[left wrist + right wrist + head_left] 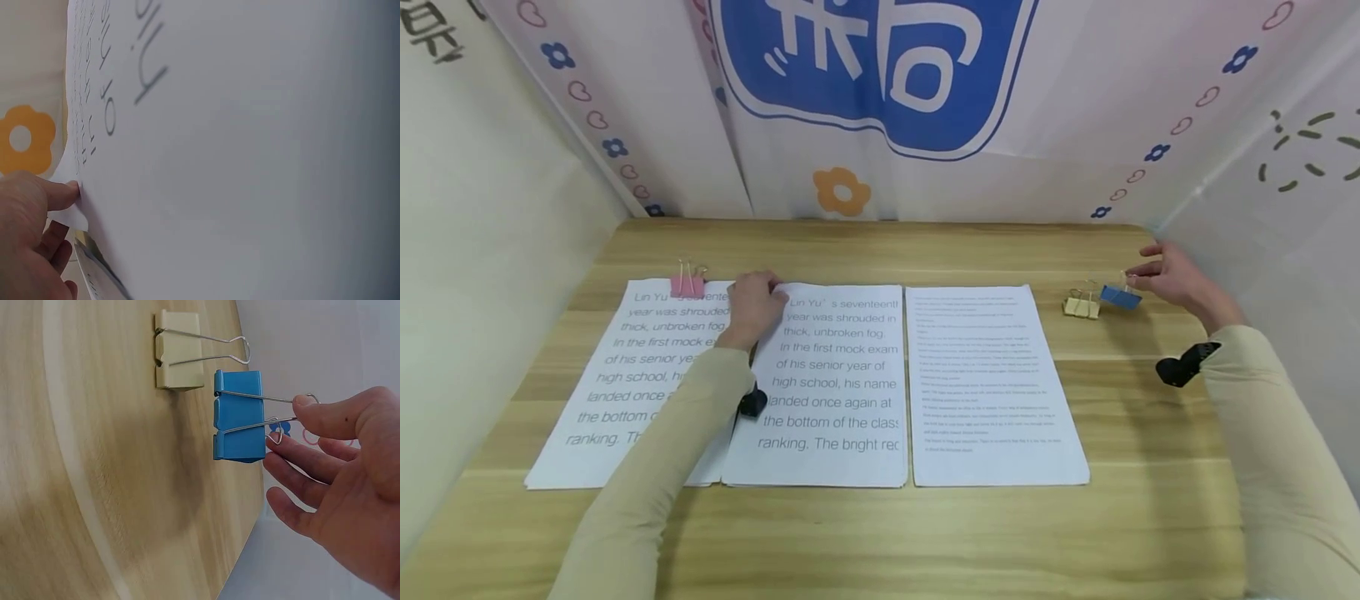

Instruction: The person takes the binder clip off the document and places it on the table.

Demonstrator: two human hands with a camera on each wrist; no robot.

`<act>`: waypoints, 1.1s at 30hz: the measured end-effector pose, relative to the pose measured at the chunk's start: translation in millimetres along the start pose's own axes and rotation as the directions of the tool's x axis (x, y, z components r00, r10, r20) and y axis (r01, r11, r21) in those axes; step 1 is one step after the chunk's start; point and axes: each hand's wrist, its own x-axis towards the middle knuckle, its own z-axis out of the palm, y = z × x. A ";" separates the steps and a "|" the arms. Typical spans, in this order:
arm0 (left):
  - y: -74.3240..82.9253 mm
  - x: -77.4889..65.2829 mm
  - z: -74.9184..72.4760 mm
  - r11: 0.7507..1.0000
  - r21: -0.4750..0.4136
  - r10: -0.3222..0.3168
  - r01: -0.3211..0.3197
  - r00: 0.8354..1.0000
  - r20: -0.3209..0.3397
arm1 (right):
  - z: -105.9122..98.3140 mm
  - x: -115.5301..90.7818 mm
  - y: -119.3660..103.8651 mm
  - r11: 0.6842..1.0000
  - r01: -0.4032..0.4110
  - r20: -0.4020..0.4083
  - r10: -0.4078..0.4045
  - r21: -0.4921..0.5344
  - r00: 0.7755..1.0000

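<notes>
At the top left corner of the middle paper stack, my left hand pinches the sheets. In the left wrist view the thumb presses on the printed face, with other fingers behind the lifted corner. My right hand holds a blue binder clip by its wire handles, between thumb and fingers. The clip's jaws face away from the palm. Just left of it, a pale yellow binder clip rests on the table.
A pink binder clip grips the top edge of the left paper stack. The right stack, in smaller print, lies beside the middle one. White printed cloth walls in the back and sides of the wooden table.
</notes>
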 end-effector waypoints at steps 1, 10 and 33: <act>-0.3 -0.1 -0.5 1.000 0.017 0.007 -0.007 1.000 -0.003 | -0.1 0.4 1.2 1.000 0.006 0.005 -0.006 -0.002 1.000; -0.4 -4.0 -3.4 0.997 0.078 -0.015 0.015 1.000 0.006 | -1.9 4.4 8.0 0.998 0.020 0.063 -0.016 -0.065 0.998; -1.2 -5.5 -4.8 0.993 0.117 -0.037 0.034 0.999 0.025 | 13.1 12.4 15.3 0.992 -0.020 0.140 0.037 -0.121 0.989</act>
